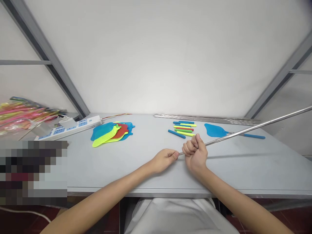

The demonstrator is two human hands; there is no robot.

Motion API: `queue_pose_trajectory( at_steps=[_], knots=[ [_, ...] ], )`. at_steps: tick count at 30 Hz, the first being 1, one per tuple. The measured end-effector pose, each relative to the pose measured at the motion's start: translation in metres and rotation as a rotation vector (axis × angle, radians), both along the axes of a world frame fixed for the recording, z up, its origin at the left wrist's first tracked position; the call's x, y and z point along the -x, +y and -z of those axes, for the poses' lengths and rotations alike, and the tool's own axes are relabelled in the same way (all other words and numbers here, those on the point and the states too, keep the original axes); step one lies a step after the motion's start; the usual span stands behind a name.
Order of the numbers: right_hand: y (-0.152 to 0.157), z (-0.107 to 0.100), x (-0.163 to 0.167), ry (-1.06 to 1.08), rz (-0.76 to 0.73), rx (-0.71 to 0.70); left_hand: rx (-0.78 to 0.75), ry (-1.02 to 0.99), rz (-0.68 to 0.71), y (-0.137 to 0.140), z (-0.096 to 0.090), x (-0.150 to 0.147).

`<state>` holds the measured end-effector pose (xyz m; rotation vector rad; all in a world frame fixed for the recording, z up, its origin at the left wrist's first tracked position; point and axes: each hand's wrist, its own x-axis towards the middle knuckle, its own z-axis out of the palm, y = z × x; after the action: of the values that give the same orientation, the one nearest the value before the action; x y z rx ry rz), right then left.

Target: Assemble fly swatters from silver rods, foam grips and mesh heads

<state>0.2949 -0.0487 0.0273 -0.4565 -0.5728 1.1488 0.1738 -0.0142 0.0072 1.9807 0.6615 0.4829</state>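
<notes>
A long silver telescopic rod [243, 130] slants up to the right over the table and runs out of view at the right edge. My left hand [165, 160] pinches its thin lower end. Close beside it, my right hand [195, 152] is closed around the rod a little further up. Just beyond my right hand lie several coloured handle grips [184, 129] in blue, yellow, red and green. To their right, a blue fly swatter [215, 130] with a short metal shaft and blue handle rests flat.
Fly swatter heads [103, 131] in blue, yellow and red overlap at left centre. Thin metal rods [202, 118] lie along the wall. A white power strip [90, 122] with plugs sits at left, near plastic-wrapped coloured items [21, 112]. Grey metal posts [70, 87] flank the table [109, 172].
</notes>
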Motion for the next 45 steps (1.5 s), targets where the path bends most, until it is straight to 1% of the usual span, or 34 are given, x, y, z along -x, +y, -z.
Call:
queue_pose_trajectory(
  at_steps=[7, 11, 16, 20, 24, 28, 30, 35, 37, 40, 45],
  knots=[
    [0.009, 0.003, -0.009, 0.048, -0.014, 0.082, -0.075, 0.031, -0.078, 0.000, -0.002, -0.004],
    [0.013, 0.002, -0.012, 0.060, -0.031, 0.106, -0.099, 0.028, -0.087, 0.002, -0.003, -0.005],
    [0.015, -0.005, -0.017, 0.058, -0.068, 0.101, -0.102, 0.002, -0.067, 0.004, -0.006, -0.007],
    [0.017, -0.012, -0.025, 0.038, -0.099, 0.106, -0.083, -0.024, -0.083, 0.003, -0.012, -0.008],
    [0.019, -0.022, -0.036, 0.014, -0.108, 0.128, -0.005, -0.049, -0.076, 0.002, -0.014, -0.009],
    [0.019, -0.032, -0.049, 0.005, -0.097, 0.141, 0.135, -0.118, -0.036, 0.003, -0.011, -0.010],
    [0.019, -0.034, -0.054, 0.000, -0.085, 0.142, 0.181, -0.137, -0.021, 0.003, -0.010, -0.010],
    [0.019, -0.035, -0.056, -0.027, -0.091, 0.153, 0.184, -0.131, -0.029, 0.003, -0.010, -0.009],
    [0.019, -0.034, -0.054, -0.029, -0.093, 0.162, 0.214, -0.139, -0.045, 0.002, -0.010, -0.008],
    [0.019, -0.035, -0.051, -0.027, -0.095, 0.166, 0.325, -0.178, -0.048, 0.002, -0.011, -0.009],
    [0.018, -0.033, -0.048, -0.024, -0.095, 0.146, 0.559, -0.247, 0.033, 0.001, -0.013, -0.009]
  ],
)
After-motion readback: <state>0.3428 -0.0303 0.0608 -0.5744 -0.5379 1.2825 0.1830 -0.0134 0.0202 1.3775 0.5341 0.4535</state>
